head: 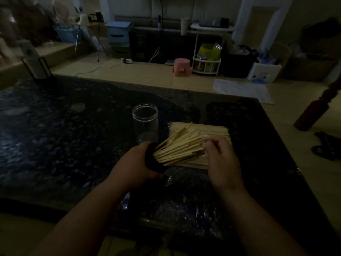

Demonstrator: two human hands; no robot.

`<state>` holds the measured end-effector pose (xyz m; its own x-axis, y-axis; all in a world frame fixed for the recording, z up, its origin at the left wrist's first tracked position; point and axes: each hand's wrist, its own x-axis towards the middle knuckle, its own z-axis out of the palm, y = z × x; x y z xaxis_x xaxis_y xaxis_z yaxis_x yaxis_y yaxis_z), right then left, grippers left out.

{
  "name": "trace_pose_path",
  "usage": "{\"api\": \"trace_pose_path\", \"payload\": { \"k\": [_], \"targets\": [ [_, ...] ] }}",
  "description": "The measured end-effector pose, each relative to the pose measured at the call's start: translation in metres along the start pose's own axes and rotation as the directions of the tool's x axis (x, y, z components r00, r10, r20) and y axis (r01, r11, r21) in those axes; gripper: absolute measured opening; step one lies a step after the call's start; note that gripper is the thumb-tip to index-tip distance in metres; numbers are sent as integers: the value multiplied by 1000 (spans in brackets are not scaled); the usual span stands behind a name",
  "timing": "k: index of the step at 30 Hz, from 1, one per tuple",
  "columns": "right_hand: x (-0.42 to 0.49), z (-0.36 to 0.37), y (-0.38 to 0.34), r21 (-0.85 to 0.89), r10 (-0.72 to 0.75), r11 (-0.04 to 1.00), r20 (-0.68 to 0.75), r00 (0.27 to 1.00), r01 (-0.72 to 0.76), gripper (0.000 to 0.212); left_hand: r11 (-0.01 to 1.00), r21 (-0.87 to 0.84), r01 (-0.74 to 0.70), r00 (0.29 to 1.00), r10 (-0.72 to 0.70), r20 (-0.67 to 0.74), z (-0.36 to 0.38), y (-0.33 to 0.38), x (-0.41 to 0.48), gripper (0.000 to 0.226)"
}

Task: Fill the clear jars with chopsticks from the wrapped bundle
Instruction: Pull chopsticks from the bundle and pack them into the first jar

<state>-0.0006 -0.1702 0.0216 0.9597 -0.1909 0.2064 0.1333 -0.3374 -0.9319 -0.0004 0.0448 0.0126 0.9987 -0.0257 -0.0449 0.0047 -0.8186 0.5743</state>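
- Two jars on show: one upright jar (pixel 145 121) stands alone on the dark speckled table (pixel 55 126), mouth up, clear-walled, with nothing visible inside.
- Second one, the held jar (pixel 151 159), lies tipped on its side just above the table, mouth to the right. It looks almost black in this dim light.
- Left hand (pixel 135 164) is wrapped round that held jar, fingers curled over its far side and thumb underneath at the near edge.
- Fanning out of its mouth is a sheaf of chopsticks (pixel 181 149), pale sticks with their lower ends inside the jar and their free ends splaying up and to the right.
- Right hand (pixel 222 162) sits at those free ends, fingers bent and close together, the tips curled down onto the sticks. How firm that hold is cannot be told.
- Wrapped bundle (pixel 210 130) lies flat on the table right behind and under the sheaf, sticks side by side, just right of the upright jar.
- Crinkled clear wrap (pixel 186 183) glints on the table nearer the person, below both hands.
- Beyond the table, a pink stool (pixel 181 67) stands on the floor.
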Motion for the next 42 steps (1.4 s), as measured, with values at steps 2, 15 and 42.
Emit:
{"api": "trace_pose_path", "payload": {
  "k": [2, 15, 42],
  "targets": [
    [1, -2, 3, 4, 25, 1000, 19, 1000, -25, 13, 1000, -19, 11, 1000, -11, -11, 0, 1, -1, 94],
    [-2, 4, 29, -510, 257, 860, 455, 853, 12, 29, 994, -78, 81, 995, -85, -51, -2, 4, -3, 87],
    [-2, 34, 84, -795, 133, 533, 419, 898, 291, 53, 985, -149, 90, 992, -102, -74, -2, -4, 0, 89]
  ]
}}
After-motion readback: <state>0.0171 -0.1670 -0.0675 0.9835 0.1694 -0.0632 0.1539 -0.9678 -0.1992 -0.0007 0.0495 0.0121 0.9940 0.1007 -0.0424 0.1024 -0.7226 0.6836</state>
